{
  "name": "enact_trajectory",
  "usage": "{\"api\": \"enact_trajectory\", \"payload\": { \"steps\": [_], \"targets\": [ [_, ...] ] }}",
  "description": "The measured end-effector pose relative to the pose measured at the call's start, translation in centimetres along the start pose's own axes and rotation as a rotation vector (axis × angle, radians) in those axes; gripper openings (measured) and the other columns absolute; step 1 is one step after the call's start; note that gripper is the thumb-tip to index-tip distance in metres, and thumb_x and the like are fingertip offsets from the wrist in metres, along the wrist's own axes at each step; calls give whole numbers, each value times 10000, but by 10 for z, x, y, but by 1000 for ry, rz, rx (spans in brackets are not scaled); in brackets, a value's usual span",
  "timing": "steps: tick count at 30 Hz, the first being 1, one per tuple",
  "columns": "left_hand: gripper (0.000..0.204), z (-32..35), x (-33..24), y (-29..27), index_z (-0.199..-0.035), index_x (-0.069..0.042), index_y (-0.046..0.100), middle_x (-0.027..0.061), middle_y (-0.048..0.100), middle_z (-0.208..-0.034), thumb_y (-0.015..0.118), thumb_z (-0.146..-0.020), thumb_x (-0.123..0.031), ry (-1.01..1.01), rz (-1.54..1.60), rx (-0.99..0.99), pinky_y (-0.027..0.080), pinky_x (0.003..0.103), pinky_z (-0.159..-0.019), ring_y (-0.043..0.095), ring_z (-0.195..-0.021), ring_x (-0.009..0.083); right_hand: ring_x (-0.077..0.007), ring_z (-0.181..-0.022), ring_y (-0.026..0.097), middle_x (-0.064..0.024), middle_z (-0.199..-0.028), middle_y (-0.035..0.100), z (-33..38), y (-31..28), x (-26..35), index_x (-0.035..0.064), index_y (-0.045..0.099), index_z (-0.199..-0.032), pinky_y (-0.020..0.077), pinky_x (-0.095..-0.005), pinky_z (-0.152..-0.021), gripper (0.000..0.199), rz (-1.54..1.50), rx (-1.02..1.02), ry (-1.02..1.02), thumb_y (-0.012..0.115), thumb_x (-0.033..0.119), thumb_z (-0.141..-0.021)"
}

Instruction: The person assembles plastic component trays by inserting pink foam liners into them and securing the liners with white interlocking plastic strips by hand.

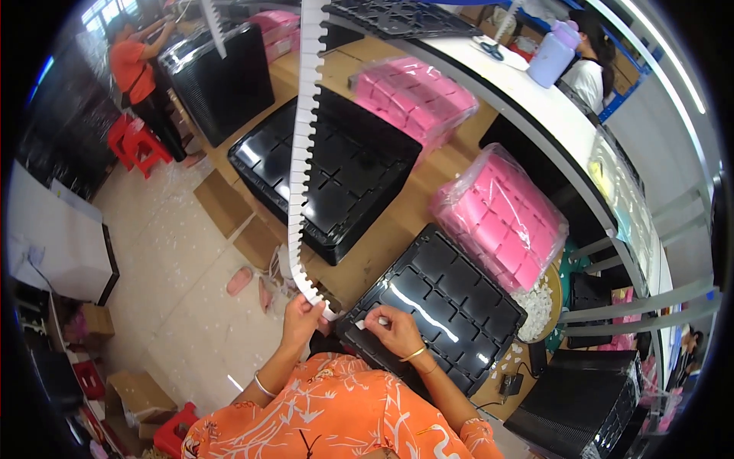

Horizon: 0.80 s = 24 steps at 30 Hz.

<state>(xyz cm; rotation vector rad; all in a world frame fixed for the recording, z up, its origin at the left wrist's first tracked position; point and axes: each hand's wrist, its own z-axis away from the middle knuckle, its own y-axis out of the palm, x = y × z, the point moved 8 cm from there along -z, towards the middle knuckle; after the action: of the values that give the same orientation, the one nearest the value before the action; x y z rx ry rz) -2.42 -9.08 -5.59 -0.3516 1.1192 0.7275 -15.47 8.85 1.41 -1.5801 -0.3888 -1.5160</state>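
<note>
A long white strip with a toothed edge (300,153) hangs from above and bends towards me at its lower end. My left hand (300,321) pinches that end, left of the nearest black plastic tray (436,268). Over the tray's near left corner, my right hand (396,333) is closed, thumb against fingers, on a small white piece (361,324) that partly shows at the fingertips. The tray is divided into rectangular sections by slots and lies below my right hand. The two hands are close together but apart.
Ahead stands a large stack of black trays (329,176). Pink trays in clear film (505,214) lie beyond the near tray, beside a basin of white bits (537,310). A curved white shelf (527,92) holds a lilac bottle (554,55). A person in orange (131,69) works far left.
</note>
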Motion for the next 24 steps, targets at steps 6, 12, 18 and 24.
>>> {"api": "enact_trajectory", "payload": {
  "steps": [6,12,18,24],
  "targets": [
    [128,-26,75,-81,-1020,24,616,47,676,-794,657,-905,-16,36,-209,-128,511,269,-558,617,-624,117,-297,-774,687,-163,-850,690,4,16,-6,5,692,-869,535,-366,-712,128,91,186,10,666,127,-841],
    [148,0,38,-62,-1038,3,641,50,700,-816,677,-898,-30,-85,-196,-114,474,269,-545,637,-635,124,-359,-759,648,-171,-817,650,7,24,-7,13,641,-824,525,-433,-678,82,248,47,-113,639,94,-839],
    [257,8,12,-29,-1123,-29,616,50,708,-825,708,-920,-156,-116,-20,94,409,226,-554,637,-648,104,-376,-757,635,-168,-802,623,9,23,-2,30,597,-849,521,-446,-662,61,261,20,-131,638,70,-829],
    [220,9,-7,-7,-1082,-16,621,65,708,-821,703,-925,-145,-93,38,178,425,226,-552,641,-641,109,-381,-757,637,-177,-803,624,7,25,4,26,592,-851,523,-462,-668,62,340,-1,-184,623,75,-831]
  ]
}}
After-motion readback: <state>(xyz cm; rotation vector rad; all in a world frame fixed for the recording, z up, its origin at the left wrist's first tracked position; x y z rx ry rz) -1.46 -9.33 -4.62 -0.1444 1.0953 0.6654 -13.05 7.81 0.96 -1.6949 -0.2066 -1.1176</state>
